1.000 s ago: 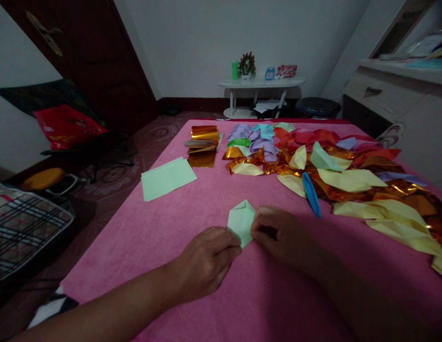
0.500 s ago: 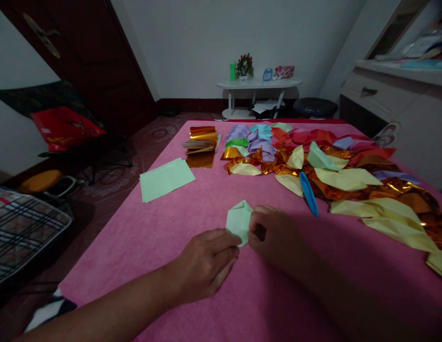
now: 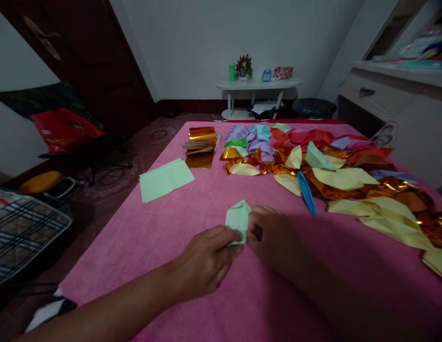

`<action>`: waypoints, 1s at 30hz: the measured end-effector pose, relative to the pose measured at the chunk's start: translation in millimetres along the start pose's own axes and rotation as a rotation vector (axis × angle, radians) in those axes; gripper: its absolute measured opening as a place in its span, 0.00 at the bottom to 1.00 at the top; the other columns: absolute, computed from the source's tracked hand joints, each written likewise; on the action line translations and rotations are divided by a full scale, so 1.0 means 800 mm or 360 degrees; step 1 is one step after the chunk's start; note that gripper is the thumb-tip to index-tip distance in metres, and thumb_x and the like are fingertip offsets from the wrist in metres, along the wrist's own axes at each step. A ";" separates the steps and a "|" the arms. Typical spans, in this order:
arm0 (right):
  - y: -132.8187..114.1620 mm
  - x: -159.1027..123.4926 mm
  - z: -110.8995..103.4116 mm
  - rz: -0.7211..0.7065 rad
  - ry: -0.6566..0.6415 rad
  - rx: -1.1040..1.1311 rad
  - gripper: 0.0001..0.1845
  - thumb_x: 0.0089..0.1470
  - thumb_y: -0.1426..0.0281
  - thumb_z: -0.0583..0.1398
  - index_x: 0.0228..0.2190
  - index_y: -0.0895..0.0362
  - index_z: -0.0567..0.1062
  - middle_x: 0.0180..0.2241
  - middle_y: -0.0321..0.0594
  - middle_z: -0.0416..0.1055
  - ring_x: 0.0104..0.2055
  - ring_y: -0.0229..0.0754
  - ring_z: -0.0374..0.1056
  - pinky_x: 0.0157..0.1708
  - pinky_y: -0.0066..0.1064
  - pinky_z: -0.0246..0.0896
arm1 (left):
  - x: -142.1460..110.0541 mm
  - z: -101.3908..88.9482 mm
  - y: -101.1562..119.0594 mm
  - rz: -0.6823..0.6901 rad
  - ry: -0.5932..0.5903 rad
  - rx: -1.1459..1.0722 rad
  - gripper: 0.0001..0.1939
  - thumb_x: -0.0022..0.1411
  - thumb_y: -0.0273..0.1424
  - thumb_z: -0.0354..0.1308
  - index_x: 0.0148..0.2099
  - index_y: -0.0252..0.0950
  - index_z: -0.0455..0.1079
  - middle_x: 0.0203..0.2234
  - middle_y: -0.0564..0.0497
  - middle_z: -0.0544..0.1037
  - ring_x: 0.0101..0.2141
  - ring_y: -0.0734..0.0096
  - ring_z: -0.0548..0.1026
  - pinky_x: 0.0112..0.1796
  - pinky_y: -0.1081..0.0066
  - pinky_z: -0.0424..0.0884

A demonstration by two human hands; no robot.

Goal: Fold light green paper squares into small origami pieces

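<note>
1. Pink cloth (image 3: 164, 232) covers the broad surface before us, wrinkle-free over most of its near part, with a dark shadow falling across it at our right.
2. Between our hands, near the middle of the cloth, sits a small folded green paper (image 3: 237, 220), its top coming to a point. Our left hand (image 3: 212, 259) pinches its lower left part between thumb and fingers; our right hand (image 3: 273, 232) is curled, thumb and forefinger closed on its right edge.
3. Beyond our left hand we have flat light green sheets (image 3: 167, 180), slightly fanned, and just past them a stack of gold foil sheets (image 3: 199, 160), some bent upward.
4. Far and right, folded pieces (image 3: 345, 178) in yellow, gold, red, purple and green crowd together; a narrow blue piece (image 3: 306, 194) lies at their near side.
5. Across the room we see a white side table (image 3: 258, 84) against the pale wall, bearing a green cup (image 3: 231, 72), a red-flowered ornament (image 3: 244, 67), a small blue clock (image 3: 266, 75) and a red-and-white pack (image 3: 283, 72).
6. To our left, a red bag (image 3: 64, 130) rests on a dark chair (image 3: 17, 102) before a dark red door (image 3: 100, 52); to our right stands a pale cabinet (image 3: 395, 104).
</note>
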State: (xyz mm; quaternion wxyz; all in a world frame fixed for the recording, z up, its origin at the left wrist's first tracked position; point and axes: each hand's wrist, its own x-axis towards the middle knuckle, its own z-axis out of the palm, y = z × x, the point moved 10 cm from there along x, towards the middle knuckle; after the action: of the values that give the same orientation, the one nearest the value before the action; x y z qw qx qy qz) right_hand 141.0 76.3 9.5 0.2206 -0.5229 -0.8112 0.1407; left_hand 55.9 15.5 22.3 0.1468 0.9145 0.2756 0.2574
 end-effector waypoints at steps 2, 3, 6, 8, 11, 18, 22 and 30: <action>0.002 0.000 0.002 0.0005 -0.0006 0.0020 0.08 0.40 0.79 0.57 0.19 0.56 0.62 0.23 0.34 0.62 0.28 0.38 0.58 0.28 0.30 0.46 | 0.002 -0.001 0.000 -0.0010 -0.0003 -0.0081 0.11 0.61 0.21 0.50 0.44 0.31 0.70 0.40 0.41 0.75 0.38 0.64 0.72 0.38 0.65 0.71; 0.004 0.000 0.002 0.0013 -0.0009 0.0041 0.08 0.40 0.79 0.58 0.19 0.56 0.63 0.23 0.35 0.63 0.28 0.38 0.58 0.29 0.30 0.47 | 0.003 -0.001 0.001 -0.0013 -0.0006 -0.0118 0.11 0.60 0.20 0.50 0.43 0.31 0.70 0.40 0.41 0.75 0.38 0.64 0.72 0.38 0.65 0.71; 0.007 -0.001 0.003 0.0051 -0.0030 0.0120 0.07 0.41 0.80 0.58 0.23 0.56 0.68 0.24 0.34 0.65 0.27 0.38 0.60 0.29 0.30 0.49 | 0.005 -0.001 0.001 -0.0014 -0.0021 -0.0205 0.12 0.58 0.19 0.50 0.42 0.31 0.71 0.38 0.43 0.76 0.38 0.64 0.72 0.39 0.65 0.71; 0.000 -0.004 0.004 0.0007 -0.0053 0.0096 0.08 0.43 0.81 0.59 0.25 0.56 0.70 0.25 0.34 0.67 0.28 0.39 0.62 0.31 0.32 0.50 | 0.006 -0.002 -0.001 -0.0022 -0.0017 -0.0256 0.12 0.57 0.19 0.50 0.40 0.31 0.72 0.37 0.43 0.77 0.38 0.64 0.72 0.39 0.65 0.71; -0.027 -0.013 0.005 -0.0186 -0.0042 -0.0167 0.09 0.46 0.82 0.58 0.25 0.56 0.71 0.27 0.39 0.69 0.32 0.43 0.64 0.33 0.35 0.52 | 0.006 -0.006 -0.005 -0.0051 0.0032 -0.0389 0.09 0.57 0.21 0.52 0.36 0.33 0.72 0.33 0.44 0.77 0.35 0.65 0.73 0.37 0.66 0.70; -0.073 -0.034 0.005 -0.0410 0.0045 -0.0572 0.08 0.43 0.80 0.60 0.24 0.56 0.71 0.29 0.44 0.70 0.33 0.48 0.64 0.33 0.40 0.55 | -0.006 -0.026 -0.046 -0.0460 0.0307 -0.0766 0.14 0.61 0.26 0.53 0.23 0.32 0.68 0.20 0.49 0.71 0.23 0.76 0.68 0.25 0.75 0.65; -0.072 -0.033 0.002 -0.0349 0.0064 -0.0623 0.10 0.44 0.82 0.58 0.24 0.55 0.71 0.30 0.42 0.71 0.30 0.45 0.66 0.25 0.36 0.56 | -0.013 -0.050 -0.068 -0.0650 0.0603 -0.0623 0.09 0.62 0.26 0.53 0.31 0.32 0.72 0.29 0.47 0.75 0.31 0.72 0.73 0.34 0.72 0.70; -0.059 -0.030 -0.001 -0.0155 0.0307 -0.0396 0.10 0.50 0.81 0.53 0.26 0.56 0.69 0.19 0.38 0.68 0.17 0.40 0.65 0.15 0.32 0.49 | 0.007 -0.035 -0.097 -0.0526 0.0374 -0.0341 0.23 0.60 0.17 0.46 0.53 0.39 0.69 0.48 0.45 0.74 0.50 0.65 0.71 0.51 0.59 0.68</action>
State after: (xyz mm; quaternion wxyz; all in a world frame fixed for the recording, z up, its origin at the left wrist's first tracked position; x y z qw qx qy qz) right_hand 113.2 35.0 26.8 0.2376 -0.5173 -0.8219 -0.0227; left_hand 11.3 84.4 15.6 0.2500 0.8000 0.4079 0.3622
